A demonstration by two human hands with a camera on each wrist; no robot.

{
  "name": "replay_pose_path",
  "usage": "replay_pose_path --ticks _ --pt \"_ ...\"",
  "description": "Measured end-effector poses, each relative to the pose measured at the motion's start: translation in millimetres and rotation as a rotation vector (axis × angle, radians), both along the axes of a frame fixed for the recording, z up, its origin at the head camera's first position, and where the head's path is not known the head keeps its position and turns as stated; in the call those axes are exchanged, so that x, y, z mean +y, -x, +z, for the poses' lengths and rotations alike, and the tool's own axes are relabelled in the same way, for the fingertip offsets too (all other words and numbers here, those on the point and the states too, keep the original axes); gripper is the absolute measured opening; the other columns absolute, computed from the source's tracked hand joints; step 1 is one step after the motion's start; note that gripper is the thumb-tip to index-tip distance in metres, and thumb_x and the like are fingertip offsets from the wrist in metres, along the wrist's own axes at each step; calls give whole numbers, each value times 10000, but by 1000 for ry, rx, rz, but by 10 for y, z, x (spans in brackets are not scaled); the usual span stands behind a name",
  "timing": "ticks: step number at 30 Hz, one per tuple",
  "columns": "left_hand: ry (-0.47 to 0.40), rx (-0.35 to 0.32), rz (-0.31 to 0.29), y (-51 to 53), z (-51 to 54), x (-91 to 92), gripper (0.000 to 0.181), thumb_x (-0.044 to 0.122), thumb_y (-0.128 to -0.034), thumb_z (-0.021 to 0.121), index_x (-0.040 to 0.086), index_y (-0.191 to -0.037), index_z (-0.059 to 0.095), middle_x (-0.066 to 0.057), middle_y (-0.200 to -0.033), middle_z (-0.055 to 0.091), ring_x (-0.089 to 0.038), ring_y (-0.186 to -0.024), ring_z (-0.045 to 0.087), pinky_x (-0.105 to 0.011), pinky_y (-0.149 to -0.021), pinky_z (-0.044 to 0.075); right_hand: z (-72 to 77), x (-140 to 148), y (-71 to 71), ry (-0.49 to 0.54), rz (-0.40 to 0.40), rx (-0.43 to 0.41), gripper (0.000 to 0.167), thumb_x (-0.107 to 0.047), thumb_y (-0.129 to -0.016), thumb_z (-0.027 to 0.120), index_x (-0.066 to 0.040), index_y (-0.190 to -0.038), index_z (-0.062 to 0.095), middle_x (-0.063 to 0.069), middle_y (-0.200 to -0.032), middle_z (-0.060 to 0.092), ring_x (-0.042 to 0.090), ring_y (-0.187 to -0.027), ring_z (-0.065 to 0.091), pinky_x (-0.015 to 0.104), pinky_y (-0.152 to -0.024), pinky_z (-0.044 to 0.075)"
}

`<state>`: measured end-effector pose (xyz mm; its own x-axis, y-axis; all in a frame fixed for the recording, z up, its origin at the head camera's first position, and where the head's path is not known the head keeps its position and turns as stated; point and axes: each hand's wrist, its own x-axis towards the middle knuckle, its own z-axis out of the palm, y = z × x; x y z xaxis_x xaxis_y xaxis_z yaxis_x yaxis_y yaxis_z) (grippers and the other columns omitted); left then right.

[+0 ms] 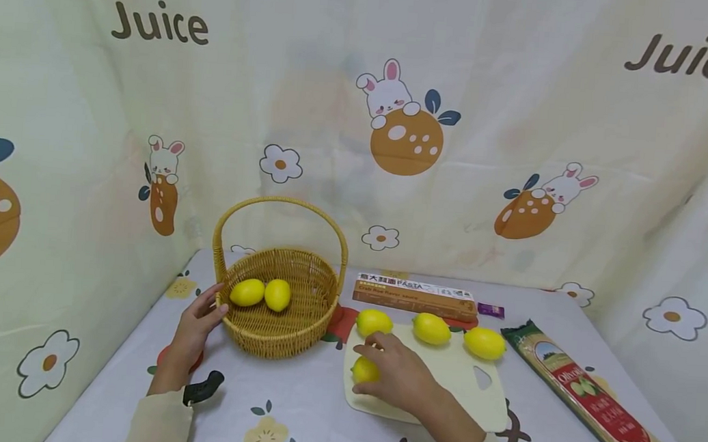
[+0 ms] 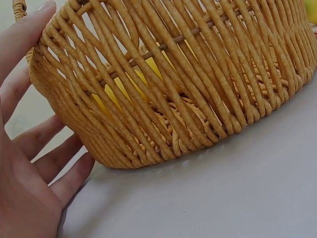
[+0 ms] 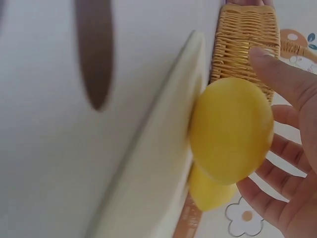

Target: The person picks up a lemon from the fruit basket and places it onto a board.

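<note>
"What does the head view give?"
"Your right hand is curved around a lemon on the cutting board, the thumb nearer you. Three more lemons sit along the board's far side. Your left hand is at the left side of the basket, which stands on the worktop with two lemons inside."
"And from your left wrist?"
"Your left fingers lie spread, resting on the basket's wicker wall, thumb up by the rim; they aren't clenched."
"Your right wrist?"
"The lemon lies between your thumb and fingers, against the board. Your thumb stands apart from it, your hand loose; whether your fingertips touch it, I can't tell."
</note>
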<state>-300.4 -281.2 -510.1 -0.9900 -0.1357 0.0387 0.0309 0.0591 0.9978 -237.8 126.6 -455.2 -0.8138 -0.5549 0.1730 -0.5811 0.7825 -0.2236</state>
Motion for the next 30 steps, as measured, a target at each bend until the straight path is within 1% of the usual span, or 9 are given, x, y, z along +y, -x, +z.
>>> replay_pose_path --ticks 4,11,14,17,18,20,23,25,30 --pt "-3 -4 -4 -8 18 3 630 287 -956 642 236 -1517 360 -34 -1562 286 -238 -1393 291 -455 -1099 314 98 -67 61 -35 80 78 617 -533 -776 765 -171 -1265 663 14 -1163 556 176 -1000 526 335 -846 519" --pt "-9 2 -11 -36 42 17 620 265 -969 623 231 -1524 347 -35 -1565 279 -231 -1393 294 -446 -1101 310 354 -314 214 -92 165 130 463 -513 -855 698 -189 -1185 687 18 -1203 570 185 -1048 539 336 -839 518" --pt "-3 4 -8 -35 41 19 617 270 -968 625 227 -1520 354 -52 -1562 284 -244 -1389 300 -455 -1099 311 449 -428 300 -116 218 184 432 -470 -884 684 -183 -1207 674 1 -1154 560 164 -999 520 298 -797 506" --pt "0 -4 -2 -40 30 18 615 286 -961 635 240 -1512 367 -47 -1557 290 -247 -1386 305 -458 -1097 315 515 -566 390 -154 244 225 409 -431 -895 685 -162 -1204 671 9 -1124 552 163 -952 515 284 -769 495" --pt "2 -1 -4 -42 23 14 621 288 -961 634 236 -1516 360 -54 -1561 283 -254 -1392 299 -463 -1099 310 529 -617 422 -171 246 235 388 -421 -901 680 -161 -1190 673 10 -1111 549 163 -937 512 280 -757 489" --pt "2 5 1 -45 14 10 617 290 -957 640 233 -1509 372 -57 -1554 294 -256 -1388 302 -466 -1099 311 551 -724 489 -198 238 242 383 -414 -913 666 -159 -1198 667 23 -1135 552 176 -961 523 289 -790 493" --pt "0 21 -1 -38 4 5 614 276 -959 639 213 -1509 375 -67 -1553 296 -265 -1393 294 -474 -1101 304 566 -883 595 -225 212 233 413 -425 -933 633 -161 -1252 644 48 -1217 551 204 -1051 529 318 -858 497" --pt "-6 21 -2 -27 1 2 616 272 -956 642 211 -1508 377 -57 -1554 297 -261 -1396 286 -472 -1103 302 575 -982 663 -228 202 223 432 -428 -938 625 -161 -1278 631 69 -1278 541 229 -1124 521 342 -910 487" --pt "-22 14 -15 -3 6 -12 637 278 -952 647 215 -1518 361 -39 -1569 270 -256 -1413 258 -470 -1108 290 584 -1190 802 -208 195 191 418 -406 -942 626 -168 -1285 626 70 -1318 532 239 -1186 507 353 -956 469"
